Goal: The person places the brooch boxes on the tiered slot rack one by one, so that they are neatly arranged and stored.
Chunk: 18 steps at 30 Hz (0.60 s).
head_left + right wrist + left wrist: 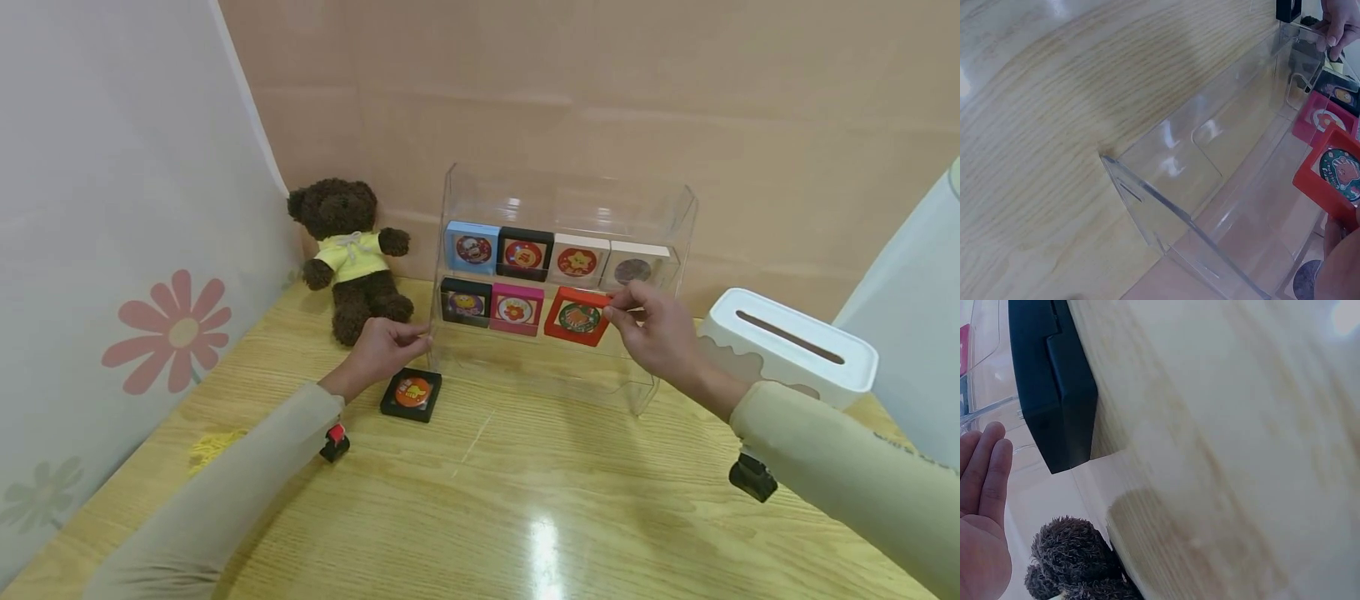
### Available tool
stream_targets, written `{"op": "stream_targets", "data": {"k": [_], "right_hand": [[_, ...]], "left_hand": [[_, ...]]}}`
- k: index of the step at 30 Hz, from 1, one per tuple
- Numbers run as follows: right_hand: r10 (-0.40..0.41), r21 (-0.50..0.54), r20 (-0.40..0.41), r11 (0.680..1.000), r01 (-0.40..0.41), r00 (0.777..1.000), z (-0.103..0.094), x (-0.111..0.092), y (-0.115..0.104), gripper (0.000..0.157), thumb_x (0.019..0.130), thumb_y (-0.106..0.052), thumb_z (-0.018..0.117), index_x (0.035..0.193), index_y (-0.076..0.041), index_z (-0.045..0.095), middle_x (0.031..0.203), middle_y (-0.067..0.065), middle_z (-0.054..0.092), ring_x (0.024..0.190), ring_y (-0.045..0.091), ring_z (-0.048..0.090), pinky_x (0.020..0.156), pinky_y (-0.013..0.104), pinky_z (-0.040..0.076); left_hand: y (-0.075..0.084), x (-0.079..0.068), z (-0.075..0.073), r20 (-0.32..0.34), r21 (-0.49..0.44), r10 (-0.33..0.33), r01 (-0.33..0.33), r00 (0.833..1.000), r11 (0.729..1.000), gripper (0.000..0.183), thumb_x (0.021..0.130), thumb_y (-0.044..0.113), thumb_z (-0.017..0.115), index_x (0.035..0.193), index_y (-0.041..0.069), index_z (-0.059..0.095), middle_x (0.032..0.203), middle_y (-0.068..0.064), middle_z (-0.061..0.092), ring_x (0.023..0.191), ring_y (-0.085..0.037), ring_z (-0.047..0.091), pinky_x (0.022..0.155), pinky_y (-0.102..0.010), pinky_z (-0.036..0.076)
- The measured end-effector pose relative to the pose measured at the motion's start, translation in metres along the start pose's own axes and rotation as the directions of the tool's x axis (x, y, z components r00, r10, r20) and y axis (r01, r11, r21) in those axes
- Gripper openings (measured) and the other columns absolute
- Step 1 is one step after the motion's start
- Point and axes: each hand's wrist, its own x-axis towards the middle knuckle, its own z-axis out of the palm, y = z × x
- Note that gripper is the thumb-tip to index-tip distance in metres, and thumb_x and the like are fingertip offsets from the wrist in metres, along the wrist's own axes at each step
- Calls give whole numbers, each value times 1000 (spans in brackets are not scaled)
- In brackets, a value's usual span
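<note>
Head view: stood on the wooden table (525, 500), a clear acrylic rack (562, 208) with stepped tiers, against the tan wall. Held on the upper tier, four square frames in a row: blue (472, 247), black (524, 253), white (577, 260) and a second white one (636, 265). Kept on the tier below, a dark frame (465, 301) and a pink frame (516, 309) side by side. Pinched by the right hand (652, 329) at its upper right corner, thumb and fingers curled on the edge: a red frame (577, 316), tilted, just beside the pink one on the lower tier. Touched the rack's left edge with lightly curled fingertips: the left hand (386, 346); whether gripping or only resting there, could not tell. Lay flat on the table just below that hand, apart from the rack: a black frame with an orange disc (412, 393). Sat left of the rack, a brown teddy bear (348, 250) in a yellow top; stood to the right, a white tissue box (787, 346).

Left wrist view: showed straight fingers (988, 462), the black frame's side (1054, 381) on the wood, and the bear's fur (1075, 559) below.

Right wrist view: showed the rack's near corner (1166, 206) on the table, the red frame (1335, 172) at the right edge, tilted over the tier, with the pink frame (1316, 119) beyond it, and the left hand's fingers (1341, 25) on the rack's far edge.
</note>
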Motion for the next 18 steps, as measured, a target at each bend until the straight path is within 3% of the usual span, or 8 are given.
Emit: {"op": "stream_targets", "data": {"k": [4, 6, 8, 12, 18], "right_hand": [[3, -31, -12, 1000, -3, 1000, -1, 5, 4, 14, 82, 12, 66, 77, 1, 58, 86, 15, 65, 81, 29, 65, 68, 17, 50], [6, -47, -15, 999, -6, 1000, -1, 8, 5, 14, 82, 12, 66, 77, 1, 58, 88, 14, 65, 81, 29, 65, 68, 11, 47], [9, -55, -16, 998, -10, 1000, 0, 9, 6, 13, 82, 11, 66, 77, 1, 59, 89, 15, 65, 82, 30, 65, 69, 17, 51], [25, -63, -12, 998, -25, 1000, 3, 11, 9, 13, 83, 10, 66, 76, 1, 58, 90, 16, 65, 82, 31, 65, 67, 42, 54], [24, -63, 10, 998, -23, 1000, 8, 12, 13, 14, 83, 10, 66, 76, 1, 59, 90, 17, 65, 81, 32, 64, 66, 45, 55]], "left_hand": [[1, -1, 0, 1, 2, 4, -4, 1000, 1000, 25, 90, 14, 68, 109, -1, 70, 90, -13, 70, 73, -15, 69, 61, -31, 55], [1, -1, 0, 0, 4, 1, -1, 1000, 1000, 24, 90, 14, 68, 108, -1, 70, 90, -12, 71, 73, -14, 69, 61, -30, 55], [1, -1, 0, 1, 5, -1, 1, 1000, 1000, 23, 90, 14, 68, 108, 0, 70, 90, -12, 71, 73, -14, 69, 61, -30, 55], [0, 0, 0, 9, 1, -3, 3, 1000, 1000, 24, 90, 15, 68, 109, 0, 70, 93, -12, 70, 74, -13, 69, 62, -30, 55], [-1, 1, 0, 12, 4, 8, -8, 1000, 1000, 24, 90, 14, 68, 109, 0, 70, 94, -12, 70, 75, -13, 69, 62, -30, 55]]}}
